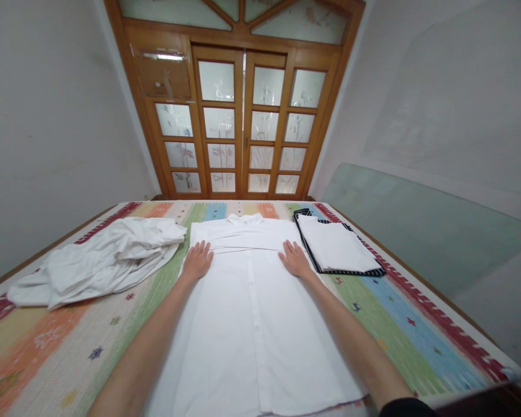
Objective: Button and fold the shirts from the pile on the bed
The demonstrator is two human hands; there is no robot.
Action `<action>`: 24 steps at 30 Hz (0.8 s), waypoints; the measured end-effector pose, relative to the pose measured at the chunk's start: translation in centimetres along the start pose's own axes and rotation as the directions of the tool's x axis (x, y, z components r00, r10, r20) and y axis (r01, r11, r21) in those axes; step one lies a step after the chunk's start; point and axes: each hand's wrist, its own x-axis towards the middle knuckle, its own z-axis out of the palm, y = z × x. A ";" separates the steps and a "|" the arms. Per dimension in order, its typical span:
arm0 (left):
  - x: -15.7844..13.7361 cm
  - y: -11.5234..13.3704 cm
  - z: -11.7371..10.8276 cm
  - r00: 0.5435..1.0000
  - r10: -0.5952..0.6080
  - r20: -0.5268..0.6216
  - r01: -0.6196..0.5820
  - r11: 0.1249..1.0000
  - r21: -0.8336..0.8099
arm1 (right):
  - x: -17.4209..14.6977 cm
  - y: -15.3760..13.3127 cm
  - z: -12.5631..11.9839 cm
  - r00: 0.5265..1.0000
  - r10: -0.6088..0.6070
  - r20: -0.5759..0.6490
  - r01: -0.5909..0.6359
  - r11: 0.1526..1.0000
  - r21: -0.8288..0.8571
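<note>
A white button-up shirt (226, 324) lies front side up in the middle of the bed, its collar (245, 219) at the far end and its button strip running toward me. Some creases cross its chest below the collar. My left hand (197, 259) rests flat on the shirt's left edge, fingers stretched out. On the opposite edge, my right hand (294, 258) lies flat too, with its fingers spread. Neither hand grips any cloth. The sleeves cannot be made out from here.
A crumpled white garment (113, 255) lies to the left. To the right is a folded stack with a white piece (336, 246) over black striped cloth (306, 246). Everything sits on a striped bedspread (125, 324). Walls flank the bed; wooden glass doors (243, 124) stand beyond it.
</note>
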 end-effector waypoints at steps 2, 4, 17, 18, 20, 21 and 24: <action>-0.3 0.0 -0.2 1.000 -0.004 0.016 0.004 1.000 0.005 | -0.4 0.0 0.1 1.000 -0.015 -0.014 0.015 1.000 -0.004; -0.6 0.0 -0.3 1.000 -0.004 0.027 0.004 1.000 0.008 | -0.8 0.0 0.3 0.999 -0.034 -0.032 0.034 0.999 -0.007; -0.9 -0.1 1.0 0.996 -0.044 -0.076 0.042 0.999 -0.024 | 7.7 -2.7 -4.0 0.994 0.014 0.111 -0.026 0.993 0.114; -0.9 -0.1 1.1 0.995 -0.042 -0.090 0.040 0.999 -0.025 | 9.3 -3.1 -4.0 0.996 0.003 0.087 -0.018 0.985 0.172; -0.9 -0.2 1.4 0.993 -0.038 -0.114 0.035 0.999 -0.026 | 12.4 -3.9 -3.6 1.000 0.001 0.019 -0.007 0.960 0.281; -1.0 -0.2 1.5 0.991 -0.035 -0.126 0.032 0.999 -0.026 | 13.9 -4.3 -3.4 1.000 0.010 -0.012 -0.006 0.946 0.324; -1.0 -0.2 1.7 0.987 -0.033 -0.155 0.030 0.999 -0.022 | 17.9 -5.6 -2.6 0.996 0.060 -0.061 -0.033 0.923 0.383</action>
